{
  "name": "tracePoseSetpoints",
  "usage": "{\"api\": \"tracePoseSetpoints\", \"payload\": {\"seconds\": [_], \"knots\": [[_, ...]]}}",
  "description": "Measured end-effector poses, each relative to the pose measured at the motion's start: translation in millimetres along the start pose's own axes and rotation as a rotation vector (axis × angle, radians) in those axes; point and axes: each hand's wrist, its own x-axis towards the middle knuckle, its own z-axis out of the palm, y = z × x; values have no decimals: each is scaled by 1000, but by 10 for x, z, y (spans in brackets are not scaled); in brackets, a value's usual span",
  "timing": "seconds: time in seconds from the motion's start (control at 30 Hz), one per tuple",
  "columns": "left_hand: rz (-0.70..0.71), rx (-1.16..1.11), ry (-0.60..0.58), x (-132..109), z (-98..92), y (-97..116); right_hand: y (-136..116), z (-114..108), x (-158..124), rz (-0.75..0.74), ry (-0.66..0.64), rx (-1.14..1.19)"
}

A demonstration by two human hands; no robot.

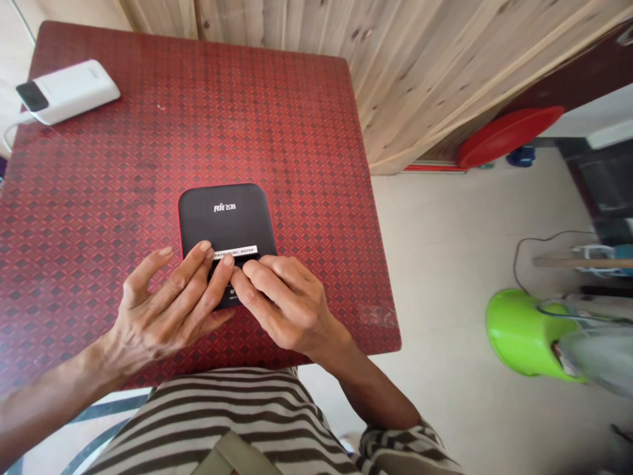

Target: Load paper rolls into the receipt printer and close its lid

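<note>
Got both hands busy on a black FEIE device (226, 218) with a thin red rim, and it's lying flat near the front edge of a red diamond-patterned table (306, 165). A white label strip (235, 251) is running across the device's lower half. My left hand (163, 310) is staying mostly open, fingers spread, with the fingertips resting on the device's lower end. My right hand (287, 303) is curled and gripping that same end, its fingers (262, 277) pressing right by the strip, though I can't tell exactly what they're pinching. Up at the table's far left corner, a white power bank (66, 92) is sitting with a cable trailing off it. Off the table's right side, a green plastic tub (524, 336) is lying on the floor, and a red plastic basin (507, 135) is leaning beyond it.
</note>
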Motion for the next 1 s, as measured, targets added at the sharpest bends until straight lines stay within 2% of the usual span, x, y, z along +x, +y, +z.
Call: {"api": "tracePoseSetpoints", "payload": {"seconds": [0.1,0.17,0.23,0.33,0.43,0.57,0.77,0.93,1.0], "knots": [[7,-26,65,-39,40,-25,76,-37,-3,34,46,68],[-59,-87,120,-105,68,-8,209,-46,-24,164,120,145],[-156,-124,187,-205,97,41,402,-1,-77,359,172,231],[-241,-107,249,-371,142,124,709,197,-217,585,103,385],[-200,-34,254,-478,174,155,890,451,-356,693,8,494],[-133,10,241,-506,177,138,913,618,-429,739,0,485],[-228,-14,181,-483,116,164,889,618,-434,710,27,479],[-96,-17,196,-416,51,84,905,642,-452,705,44,487],[-87,-40,186,-377,40,36,908,634,-454,717,28,478]]}}
